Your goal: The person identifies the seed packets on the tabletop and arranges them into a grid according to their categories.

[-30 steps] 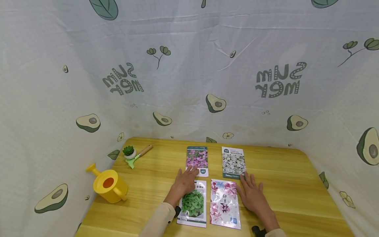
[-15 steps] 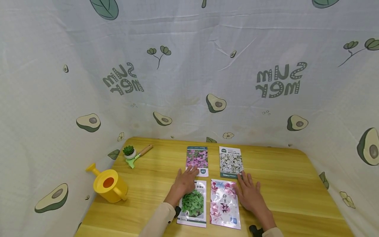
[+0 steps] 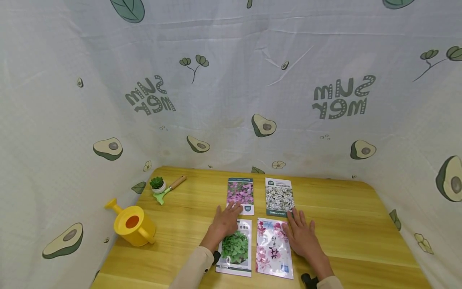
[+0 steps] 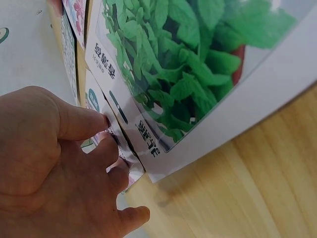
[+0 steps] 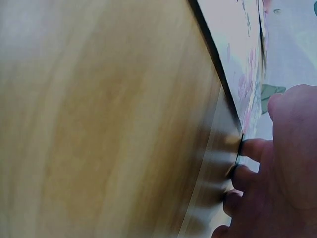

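Observation:
Two rows of seed packets lie flat on the wooden table. My left hand [image 3: 224, 224] rests with its fingertips on the lower end of the purple-flower seed packet [image 3: 240, 192]. Below it, partly hidden by that hand and wrist, is the green-leaf seed packet [image 3: 236, 249], which looms large in the left wrist view. At the back right lies the white-flower seed packet [image 3: 279, 196]; the extended fingers of my right hand [image 3: 304, 237] touch its lower right corner. That hand's thumb side overlaps the upper right edge of the pink-blossom seed packet [image 3: 272, 257].
On the table's left stands a yellow watering can [image 3: 134, 226]. Behind it are a small potted succulent [image 3: 157, 184] and a green hand rake [image 3: 169, 189] with a wooden handle. An avocado-print cloth [image 3: 231, 100] hangs around the back and sides of the table [image 3: 353, 224].
The white-flower packet has slid left, closer to the purple-flower packet, with my right hand moving along with it. My left hand stays where it was.

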### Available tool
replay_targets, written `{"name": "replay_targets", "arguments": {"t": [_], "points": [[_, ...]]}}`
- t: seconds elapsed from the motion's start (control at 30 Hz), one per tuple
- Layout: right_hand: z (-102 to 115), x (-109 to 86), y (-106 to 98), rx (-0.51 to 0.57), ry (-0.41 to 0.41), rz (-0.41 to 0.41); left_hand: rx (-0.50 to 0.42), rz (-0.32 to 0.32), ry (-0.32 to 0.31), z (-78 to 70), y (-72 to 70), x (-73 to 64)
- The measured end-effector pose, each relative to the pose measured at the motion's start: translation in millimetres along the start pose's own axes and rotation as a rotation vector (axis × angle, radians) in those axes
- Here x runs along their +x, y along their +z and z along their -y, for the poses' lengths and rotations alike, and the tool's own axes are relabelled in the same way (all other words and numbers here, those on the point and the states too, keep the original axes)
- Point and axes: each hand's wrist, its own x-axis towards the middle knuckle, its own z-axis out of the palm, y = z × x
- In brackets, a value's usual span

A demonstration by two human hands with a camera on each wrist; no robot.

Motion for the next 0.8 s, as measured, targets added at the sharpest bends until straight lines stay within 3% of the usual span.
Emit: {"name": "replay_targets", "arguments": {"t": [0.23,0.47,0.8], "points": [[0.7,0.5,1.8,0.050,-0.015,-0.034,-0.001,-0.002,-0.006,0.2,0.4,1.1],[4.6,2.2,1.4,-0.004,0.012,0.027,-0.004,-0.005,-0.006,0.1,0.4,0.9],[10.1,3.4,3.1,-0.004,0.008,0.002,0.009,-0.009,-0.003,0.3,1.0,1.0]]}}
